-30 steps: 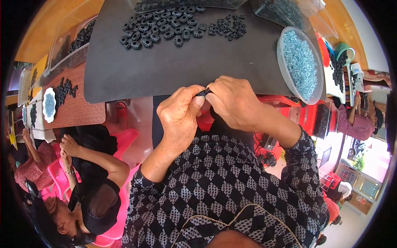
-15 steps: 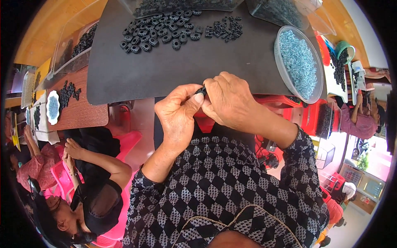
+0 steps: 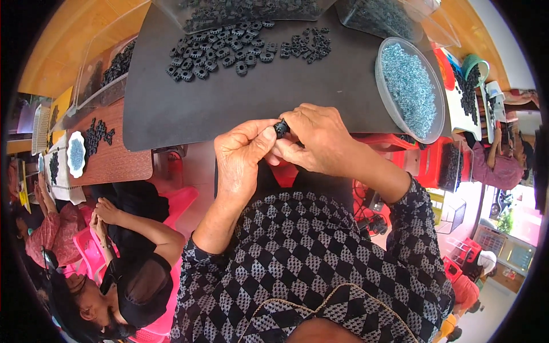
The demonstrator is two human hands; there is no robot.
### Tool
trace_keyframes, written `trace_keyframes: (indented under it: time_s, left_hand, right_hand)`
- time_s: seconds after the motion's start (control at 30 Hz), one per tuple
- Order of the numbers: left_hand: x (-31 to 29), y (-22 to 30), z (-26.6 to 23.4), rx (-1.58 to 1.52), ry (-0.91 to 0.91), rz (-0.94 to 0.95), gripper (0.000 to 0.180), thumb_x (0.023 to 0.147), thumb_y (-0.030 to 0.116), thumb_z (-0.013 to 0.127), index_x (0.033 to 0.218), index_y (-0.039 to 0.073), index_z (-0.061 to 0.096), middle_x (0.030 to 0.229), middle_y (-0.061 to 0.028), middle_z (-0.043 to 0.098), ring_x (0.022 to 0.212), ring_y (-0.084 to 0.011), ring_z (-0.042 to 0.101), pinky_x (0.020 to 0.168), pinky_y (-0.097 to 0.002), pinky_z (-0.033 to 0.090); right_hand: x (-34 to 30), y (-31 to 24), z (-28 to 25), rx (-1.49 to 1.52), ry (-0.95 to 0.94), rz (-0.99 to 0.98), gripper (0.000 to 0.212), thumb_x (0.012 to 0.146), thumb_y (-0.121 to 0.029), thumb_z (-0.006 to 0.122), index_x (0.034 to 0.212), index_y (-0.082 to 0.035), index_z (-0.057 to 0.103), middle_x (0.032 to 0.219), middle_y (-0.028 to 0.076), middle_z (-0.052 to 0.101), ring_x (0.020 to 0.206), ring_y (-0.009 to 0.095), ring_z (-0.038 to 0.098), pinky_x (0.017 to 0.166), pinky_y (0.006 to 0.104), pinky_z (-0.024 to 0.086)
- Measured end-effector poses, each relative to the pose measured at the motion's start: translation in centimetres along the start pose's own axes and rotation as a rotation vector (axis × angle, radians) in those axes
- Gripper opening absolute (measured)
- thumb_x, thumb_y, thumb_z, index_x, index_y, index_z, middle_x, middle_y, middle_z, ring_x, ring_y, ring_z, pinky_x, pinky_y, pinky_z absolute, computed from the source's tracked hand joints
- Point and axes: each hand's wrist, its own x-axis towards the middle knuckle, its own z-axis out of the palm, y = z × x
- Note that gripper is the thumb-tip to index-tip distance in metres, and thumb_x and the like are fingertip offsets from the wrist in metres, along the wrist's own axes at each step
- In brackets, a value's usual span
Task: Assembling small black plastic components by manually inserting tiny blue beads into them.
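Just over the near edge of the dark table mat (image 3: pixel 229 103), both my hands meet at one small black plastic part (image 3: pixel 281 128). My left hand (image 3: pixel 243 157) pinches it between thumb and forefinger. My right hand (image 3: pixel 323 137) closes on its other side with bent fingers, which hide some of the part. Whether anything smaller is in the right fingers cannot be seen. Beyond my hands lies a pile of black plastic parts (image 3: pixel 220 51). To its right is a smaller group of narrower black pieces (image 3: pixel 307 46).
At the right of the mat stands a round clear tub (image 3: pixel 378 86) of small bluish metallic pieces. Clear bins (image 3: pixel 246 11) of black parts line the far edge. At left, a co-worker (image 3: pixel 137 251) sits by a brown table (image 3: pixel 123 160) with a white dish (image 3: pixel 75 154).
The black part shows more between my fingers, and my right hand has turned slightly, its thumb coming into sight underneath. My hands stay together in nearly the same place.
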Motion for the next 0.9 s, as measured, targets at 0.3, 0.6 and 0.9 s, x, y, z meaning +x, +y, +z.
trace_keyframes:
  time_s: [0.3, 0.6, 0.9]
  left_hand:
    - [0.4, -0.3, 0.4, 0.0, 0.009, 0.028, 0.02, 0.091, 0.009, 0.058, 0.098, -0.008, 0.065, 0.075, -0.0069, 0.064, 0.058, -0.0098, 0.056, 0.055, -0.0215, 0.047]
    - [1.3, 0.3, 0.8, 0.385, 0.067, 0.201, 0.018, 0.088, 0.009, 0.061, 0.102, -0.001, 0.067, 0.077, -0.0046, 0.063, 0.065, -0.0087, 0.056, 0.06, -0.0217, 0.045]
    - [6.1, 2.6, -2.3, 1.135, 0.23, 0.823, 0.026, 0.07, -0.002, 0.068, 0.095, 0.004, 0.066, 0.072, -0.0087, 0.057, 0.068, -0.0258, 0.057, 0.062, -0.0358, 0.046]
  right_hand:
    - [0.2, 0.3, -0.1, -0.102, 0.059, -0.103, 0.028, 0.062, -0.01, 0.069, 0.082, 0.003, 0.056, 0.063, 0.01, 0.052, 0.054, 0.025, 0.053, 0.047, 0.0352, 0.041]
    - [0.0, 1.7, -4.0, -0.342, 0.104, 0.041, 0.033, 0.065, -0.013, 0.071, 0.093, -0.001, 0.059, 0.07, 0.008, 0.054, 0.061, 0.027, 0.055, 0.053, 0.0374, 0.043]
    - [6.0, 12.1, -17.6, -0.818, 0.403, 0.311, 0.022, 0.076, -0.023, 0.065, 0.082, -0.002, 0.06, 0.067, 0.015, 0.061, 0.068, 0.032, 0.062, 0.059, 0.0431, 0.047]
